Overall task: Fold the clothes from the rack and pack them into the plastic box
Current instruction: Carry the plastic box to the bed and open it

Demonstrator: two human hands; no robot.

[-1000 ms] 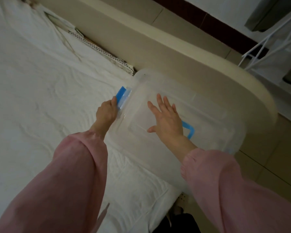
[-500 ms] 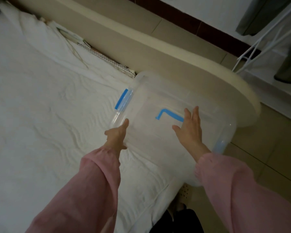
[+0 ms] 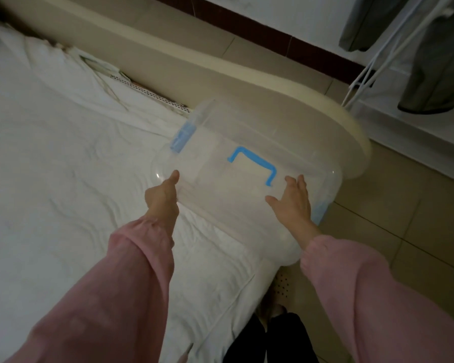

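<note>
On the white bed (image 3: 50, 179), the left hand (image 3: 161, 199) is set at the near-left rim of the clear plastic box (image 3: 220, 184), thumb on top and fingers hidden, so a grip cannot be told. The box is placed on the bed's corner, and the right hand (image 3: 292, 203) is pressed flat on its lid, fingers spread apart. Grey clothes (image 3: 430, 61) are hung on the white rack (image 3: 362, 77) at far right.

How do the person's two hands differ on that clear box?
The left hand clasps the plastic box at its left rim, thumb on top, other fingers hidden; the right hand lies flat on the lid, fingers spread. The left hand is nearer the side latch; the right hand sits beside the blue handle. Both come from pink sleeves.
</note>
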